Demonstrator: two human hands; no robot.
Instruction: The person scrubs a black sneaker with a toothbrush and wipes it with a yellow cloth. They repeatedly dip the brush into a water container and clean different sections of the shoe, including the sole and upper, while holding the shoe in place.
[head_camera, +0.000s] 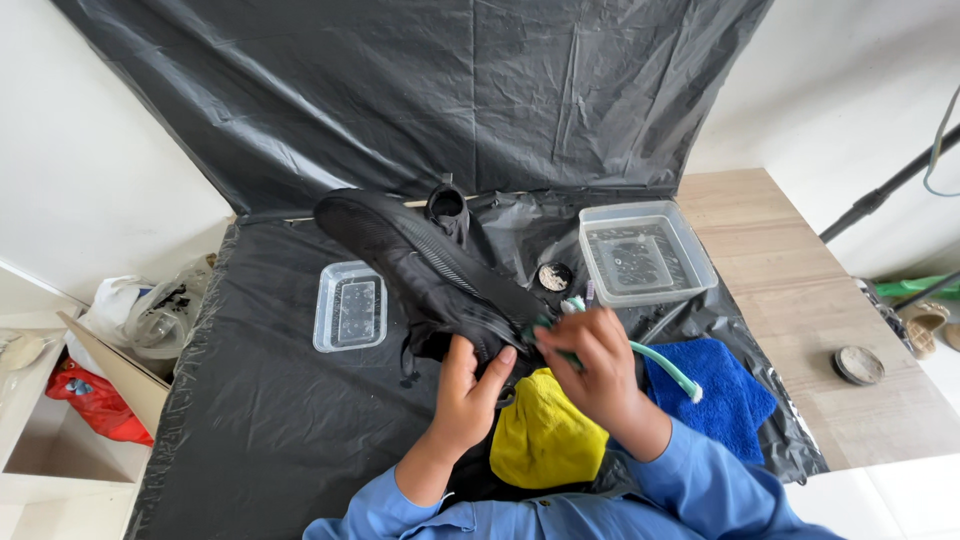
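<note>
Both hands work at the near middle of a table covered in black plastic sheet (250, 420): the left hand (468, 392) is closed around the heel end of a black shoe (420, 262), which lies sole-up, toe pointing far left; the right hand (598, 365) grips a green-handled toothbrush (668, 366), apparently bristles-down against the sole. Scrubbing looks under way. Any rinse would call for the water tub (645, 255) at far right. A yellow cloth (545, 435) lies beneath.
</note>
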